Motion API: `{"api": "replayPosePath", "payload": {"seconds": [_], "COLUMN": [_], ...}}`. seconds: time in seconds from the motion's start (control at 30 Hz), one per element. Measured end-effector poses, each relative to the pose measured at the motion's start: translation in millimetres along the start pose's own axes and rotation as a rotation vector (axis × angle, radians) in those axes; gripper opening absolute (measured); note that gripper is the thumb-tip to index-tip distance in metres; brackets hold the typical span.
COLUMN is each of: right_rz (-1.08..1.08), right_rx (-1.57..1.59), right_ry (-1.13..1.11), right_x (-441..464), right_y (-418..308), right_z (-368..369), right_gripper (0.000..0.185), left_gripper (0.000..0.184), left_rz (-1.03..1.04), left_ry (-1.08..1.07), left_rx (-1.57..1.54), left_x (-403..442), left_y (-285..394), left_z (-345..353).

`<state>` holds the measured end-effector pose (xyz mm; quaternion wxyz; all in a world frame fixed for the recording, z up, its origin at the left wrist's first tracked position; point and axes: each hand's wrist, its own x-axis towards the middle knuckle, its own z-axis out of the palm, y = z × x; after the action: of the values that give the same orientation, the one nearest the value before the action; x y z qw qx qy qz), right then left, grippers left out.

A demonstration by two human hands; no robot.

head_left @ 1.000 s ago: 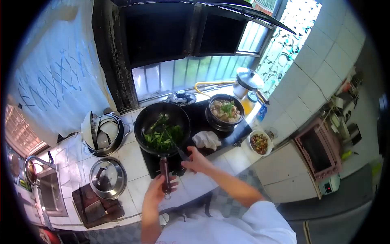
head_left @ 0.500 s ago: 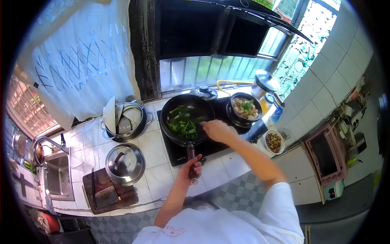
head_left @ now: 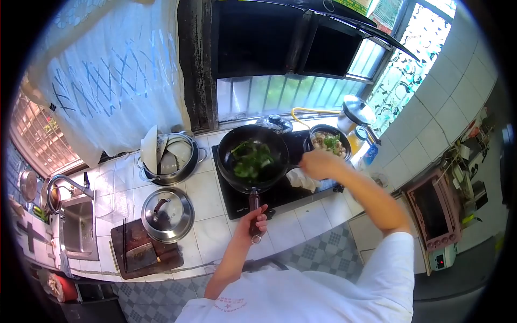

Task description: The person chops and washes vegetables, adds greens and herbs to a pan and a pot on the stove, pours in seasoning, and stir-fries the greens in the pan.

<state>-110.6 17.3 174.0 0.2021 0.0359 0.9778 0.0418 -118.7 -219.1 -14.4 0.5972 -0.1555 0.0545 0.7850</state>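
My left hand (head_left: 257, 220) is closed around the brown handle of a dark wok (head_left: 226, 169) on the black cooktop (head_left: 235, 204). Leafy greens (head_left: 254, 160), blurred by motion, lie in the wok. At the wok's right rim my right hand (head_left: 319, 164) is closed on a dark cooking utensil (head_left: 293, 166); its working end is hard to make out among the greens. Just behind that hand is a dark pot (head_left: 308, 145) of pale food topped with chopped green. A white cloth (head_left: 302, 182) lies under my right hand, on the cooktop's front edge.
Left of the cooktop stand a steel pot (head_left: 175, 178) stacked with bowls and a steel lid (head_left: 168, 215). A cleaver (head_left: 141, 257) and chopsticks (head_left: 125, 245) lie on a dark cutting board (head_left: 172, 259). A sink (head_left: 78, 226) is far left, a pink oven (head_left: 434, 207) right.
My right hand has moved right, away from the middle of the wok, to beyond its rim. The greens have shifted and spread. My left hand keeps hold of the handle.
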Motion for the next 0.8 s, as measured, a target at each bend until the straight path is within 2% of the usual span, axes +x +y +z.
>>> {"api": "replayPosePath", "payload": {"seconds": [0.03, 0.1, 0.2, 0.23, 0.33, 0.4, 0.43, 0.47, 0.5, 0.53, 0.6, 0.7, 0.8], "right_rz": [-0.002, 0.062, -0.019, -0.003, -0.049, -0.038, -0.023, -0.009, -0.021, -0.027, 0.051, 0.134, 0.195], "right_rx": [0.000, 0.127, 0.027, 0.035, 0.052, 0.016, 0.017, 0.017, 0.063, 0.058, -0.040, -0.018, 0.126], "right_ry": [0.001, 0.241, 0.181, 0.100, 0.175, 0.143, 0.234, 0.327, 0.260, 0.262, 0.427, 0.319, 0.275], "right_x": [13, 26, 17, 7, 11, 24, 25, 27, 27, 22, 5, 25, 71], "right_y": [-4, -17, -16, -21, -35, -39, -41, -42, -34, -30, -24, -7, 12], "right_z": [18, 41, 32, 22, 27, 42, 46, 48, 45, 42, 37, 42, 67], "right_gripper": [0.021, 0.019, 0.017, 0.017, 0.019, 0.024, 0.027, 0.030, 0.033, 0.033, 0.027, 0.042, 0.036], "left_gripper": [0.023, 0.023, 0.024, 0.024, 0.025, 0.025, 0.025, 0.025, 0.026, 0.026, 0.029, 0.034, 0.035], "left_rz": [-0.011, -0.012, 0.007, -0.006, -0.030, -0.026, -0.024, 0.034, 0.094, 0.100, 0.189, 0.180, 0.149], "left_ry": [-0.003, -0.011, 0.027, 0.023, 0.020, 0.014, 0.017, 0.127, 0.233, 0.229, 0.228, 0.166, 0.165], "left_rx": [0.009, 0.017, 0.035, 0.027, 0.013, 0.010, 0.011, 0.080, 0.148, 0.146, 0.336, 0.460, 0.510], "left_x": [-1, -2, -5, -6, -6, -7, -8, -8, -10, -14, -21, -20, -25], "left_y": [1, 2, 8, 8, 7, 7, 5, 3, 3, 3, 0, 4, 9], "left_z": [1, 1, 1, 0, 0, 3, 4, 7, 11, 14, 17, 8, 11]}}
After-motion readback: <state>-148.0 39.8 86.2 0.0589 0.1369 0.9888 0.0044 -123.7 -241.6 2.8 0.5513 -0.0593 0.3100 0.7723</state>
